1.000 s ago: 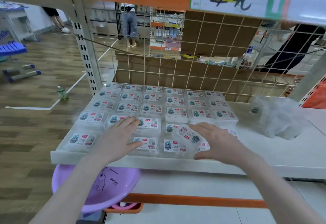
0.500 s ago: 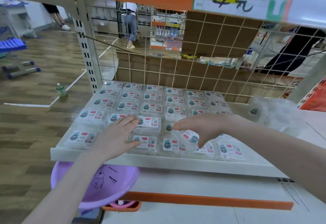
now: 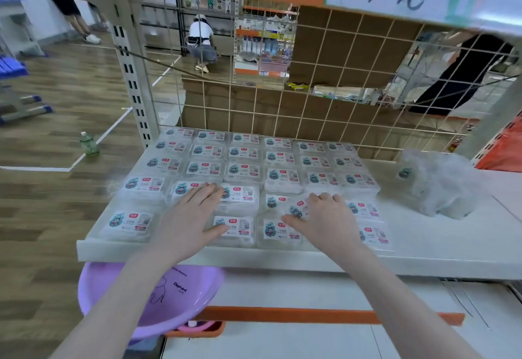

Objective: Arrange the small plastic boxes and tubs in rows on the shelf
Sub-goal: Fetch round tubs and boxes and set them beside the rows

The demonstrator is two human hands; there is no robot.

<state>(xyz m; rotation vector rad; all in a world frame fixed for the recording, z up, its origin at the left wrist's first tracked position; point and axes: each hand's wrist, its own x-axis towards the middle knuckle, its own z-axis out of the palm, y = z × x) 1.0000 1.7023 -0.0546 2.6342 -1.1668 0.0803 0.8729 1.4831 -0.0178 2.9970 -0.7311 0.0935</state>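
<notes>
You're working well into this one: most of the small boxes [image 3: 255, 169] are already sitting in tidy rows across the back and middle of the shelf [image 3: 180, 254], labels up, packed edge to edge. Your left hand [image 3: 187, 221] is lying flat and relaxed, fingers straight, pressing down on the front boxes left of centre. Your right hand [image 3: 324, 221] is curling its fingers over a tilted box [image 3: 296, 209] that is sitting askew on top of the front rows, thumb against its near edge; it looks like a light grip, though the wide lens is making that hard to confirm. What's left, by my reading: you're needing to seat that crooked box flat, square up the front two rows, and empty the clear plastic bag [image 3: 440, 186] lying well apart on the right, which seems to be holding more boxes.
</notes>
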